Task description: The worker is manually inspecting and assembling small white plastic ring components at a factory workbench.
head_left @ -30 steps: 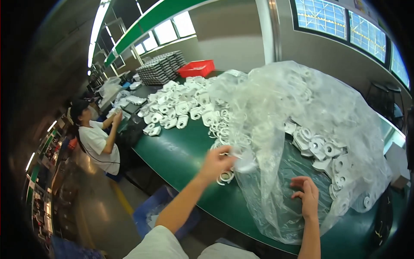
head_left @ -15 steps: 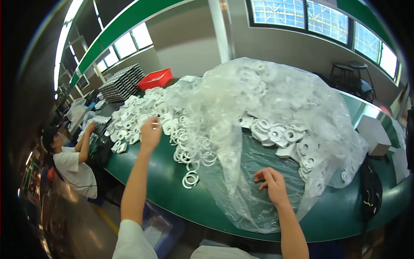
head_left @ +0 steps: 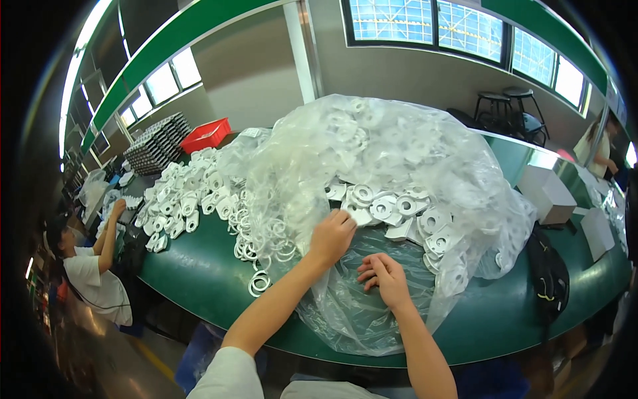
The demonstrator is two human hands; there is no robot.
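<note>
A large clear plastic bag (head_left: 399, 136), full of white ring-holed plastic parts, lies on the green table. Its mouth faces me, and several parts (head_left: 405, 205) show there. My left hand (head_left: 334, 236) is at the left of this opening, fingers bent together and fingertips against the edge of a white part. Whether it grips that part is hidden. Just in front of the opening, my right hand (head_left: 385, 278) hovers over the bag's loose film, fingers loosely curled but apart, nothing in them. Thin white rings (head_left: 256, 229) lie left of the bag, partly under the film.
Farther left are a heap of white parts (head_left: 176, 196), a red bin (head_left: 206, 135) and stacked trays (head_left: 158, 143). A co-worker (head_left: 96, 269) works at the left end. On the right are a white box (head_left: 546, 193) and a black bag (head_left: 548, 272) on the table (head_left: 199, 272).
My left hand has moved right, from above the white heap to the parts at the bag's mouth. My right hand stays over the film. The whole view has shifted, with things now farther left.
</note>
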